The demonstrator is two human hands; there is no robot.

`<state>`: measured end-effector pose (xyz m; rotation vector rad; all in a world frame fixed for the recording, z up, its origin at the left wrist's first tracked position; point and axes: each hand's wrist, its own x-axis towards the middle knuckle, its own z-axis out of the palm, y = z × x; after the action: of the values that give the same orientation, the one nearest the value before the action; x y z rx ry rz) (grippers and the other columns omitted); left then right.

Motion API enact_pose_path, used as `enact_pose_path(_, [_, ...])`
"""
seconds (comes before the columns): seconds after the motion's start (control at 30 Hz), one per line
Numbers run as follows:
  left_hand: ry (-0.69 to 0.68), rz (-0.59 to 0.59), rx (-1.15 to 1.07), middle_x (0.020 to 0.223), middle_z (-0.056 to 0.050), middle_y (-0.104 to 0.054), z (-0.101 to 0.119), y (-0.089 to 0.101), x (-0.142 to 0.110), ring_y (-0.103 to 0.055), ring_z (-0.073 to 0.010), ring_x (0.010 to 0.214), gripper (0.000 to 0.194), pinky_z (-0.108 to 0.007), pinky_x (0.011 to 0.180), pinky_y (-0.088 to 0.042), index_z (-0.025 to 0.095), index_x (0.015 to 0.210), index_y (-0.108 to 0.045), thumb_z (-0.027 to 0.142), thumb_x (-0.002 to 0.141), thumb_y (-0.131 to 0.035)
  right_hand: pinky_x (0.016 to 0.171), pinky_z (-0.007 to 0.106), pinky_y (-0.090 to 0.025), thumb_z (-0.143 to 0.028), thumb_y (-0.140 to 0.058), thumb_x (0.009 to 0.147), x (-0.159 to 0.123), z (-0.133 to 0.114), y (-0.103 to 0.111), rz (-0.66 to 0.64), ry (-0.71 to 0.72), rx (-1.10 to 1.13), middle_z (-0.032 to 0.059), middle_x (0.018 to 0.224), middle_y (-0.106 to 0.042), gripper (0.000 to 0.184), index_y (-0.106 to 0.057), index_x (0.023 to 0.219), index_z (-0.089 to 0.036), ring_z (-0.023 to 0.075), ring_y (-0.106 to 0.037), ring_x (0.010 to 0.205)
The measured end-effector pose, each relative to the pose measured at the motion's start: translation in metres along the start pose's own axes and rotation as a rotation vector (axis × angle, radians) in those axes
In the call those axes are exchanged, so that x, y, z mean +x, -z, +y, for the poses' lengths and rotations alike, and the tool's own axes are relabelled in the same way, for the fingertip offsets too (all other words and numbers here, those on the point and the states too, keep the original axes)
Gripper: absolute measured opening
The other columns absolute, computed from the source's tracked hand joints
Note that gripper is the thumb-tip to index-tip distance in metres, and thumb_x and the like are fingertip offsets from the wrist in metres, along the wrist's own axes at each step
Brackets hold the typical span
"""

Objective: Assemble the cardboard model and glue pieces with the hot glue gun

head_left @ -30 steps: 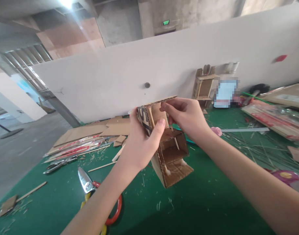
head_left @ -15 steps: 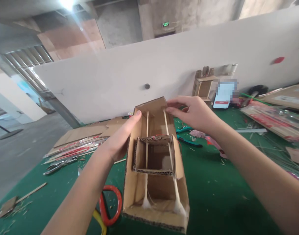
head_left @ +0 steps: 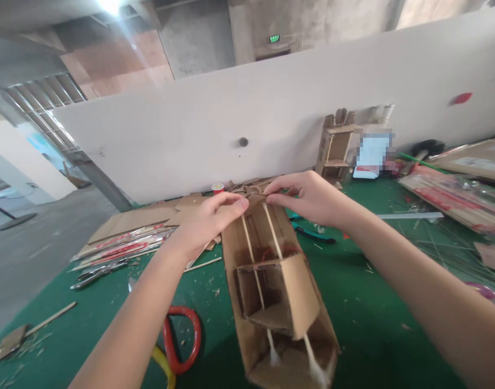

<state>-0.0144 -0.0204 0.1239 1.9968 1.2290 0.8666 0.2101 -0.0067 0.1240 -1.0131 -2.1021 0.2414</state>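
Note:
A long, open-fronted cardboard box (head_left: 234, 281) leans in front of me, its far end between my hands. Two thin wooden sticks (head_left: 274, 232) run lengthwise inside it, with whitish glue-like lumps at their near ends. Around the sticks sits a smaller cardboard box (head_left: 302, 297). My left hand (head_left: 217, 216) is closed, thumb and fingers pinching the left part of the far end. At the right part of that end, beside a stick tip, my right hand (head_left: 308, 200) pinches the cardboard. The fingertips partly cover the edge.
Red-handled scissors (head_left: 196, 337) lie left of the box, and teal-handled pliers (head_left: 314, 234) to its right. Metal pliers (head_left: 97, 274) and packaged sticks (head_left: 121, 249) lie left. A small cardboard stand (head_left: 336, 148) and a phone (head_left: 371, 154) stand by the white partition (head_left: 170, 135).
The long box's far end has dropped and tipped away, while its near end shifted right. My left hand moved from the side wall to the far end; my right hand came down slightly.

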Motion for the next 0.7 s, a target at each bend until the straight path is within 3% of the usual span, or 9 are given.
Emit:
enact_pose_path(0.1, [-0.205,0.157,0.362,0.130,-0.004,-0.056,0.007,0.004,-0.004,-0.051,-0.0285,0.119,0.053,-0.046,0.094,-0.046,0.032,0.122,-0.058,0.056,0.075,-0.066,0.066,0.026,-0.045,-0.026,-0.056,0.088,-0.001,-0.012,0.000,-0.014,0.123,-0.085,0.0026,0.088,-0.072,0.018,-0.072,0.093,-0.020,0.0147,-0.063,0.076])
enact_pose_path(0.17, [-0.349,0.239,0.556,0.127,-0.002,-0.058,0.014,0.006,-0.007,-0.050,-0.0277,0.119,0.041,-0.049,0.101,-0.039,0.032,0.116,-0.062,0.048,0.079,-0.066,0.069,0.027,-0.044,-0.022,-0.054,0.090,-0.001,-0.020,0.000,-0.004,0.206,-0.147,0.0039,0.089,-0.072,0.019,-0.072,0.093,-0.018,0.0150,-0.063,0.078])
enact_pose_path(0.27, [-0.475,0.205,0.578,0.116,-0.001,-0.065,0.021,0.007,-0.010,-0.057,-0.0221,0.109,0.026,-0.041,0.097,-0.044,0.030,0.113,-0.065,0.035,0.088,-0.058,0.073,0.029,-0.045,-0.021,-0.052,0.092,-0.002,-0.028,0.001,-0.002,0.278,-0.228,0.0065,0.090,-0.071,0.021,-0.071,0.094,-0.015,0.0176,-0.062,0.083])
enact_pose_path(0.4, [-0.502,0.163,0.472,0.109,0.001,-0.070,0.022,0.006,-0.012,-0.064,-0.0169,0.099,0.024,-0.031,0.087,-0.050,0.028,0.112,-0.066,0.026,0.090,-0.056,0.075,0.031,-0.045,-0.020,-0.050,0.093,-0.004,-0.033,0.002,-0.005,0.320,-0.277,0.0074,0.091,-0.070,0.022,-0.070,0.095,-0.014,0.0191,-0.061,0.085])
enact_pose_path(0.7, [-0.472,0.230,0.525,0.102,0.001,-0.073,0.024,0.004,-0.015,-0.068,-0.0179,0.087,0.023,-0.030,0.079,-0.053,0.029,0.106,-0.070,0.026,0.088,-0.056,0.074,0.032,-0.044,-0.020,-0.048,0.093,-0.004,-0.038,0.003,0.009,0.336,-0.270,0.0075,0.089,-0.071,0.023,-0.070,0.094,-0.015,0.0187,-0.061,0.084])
